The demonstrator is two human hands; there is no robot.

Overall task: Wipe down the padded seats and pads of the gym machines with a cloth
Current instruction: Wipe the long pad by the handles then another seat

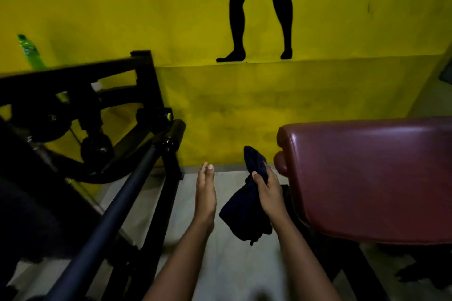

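Left hand (206,188), near 6 o'clock: fingers straight and held together, edge-on, holding nothing, apart from the cloth. Right hand (267,187), just to its 3 o'clock: thumb and fingers curled round a dark navy cloth (241,217), which bunches above the grip and hangs loose below it, over the pale floor (232,264). Room: black machine frame (73,105) with a long dark bar (117,208) at 9 o'clock, green bottle (29,50) at 10, yellow wall (244,95) with black leg silhouette (261,12) at 12, glossy maroon pad (376,178) at 3, just beside the right hand; contact cannot be told.
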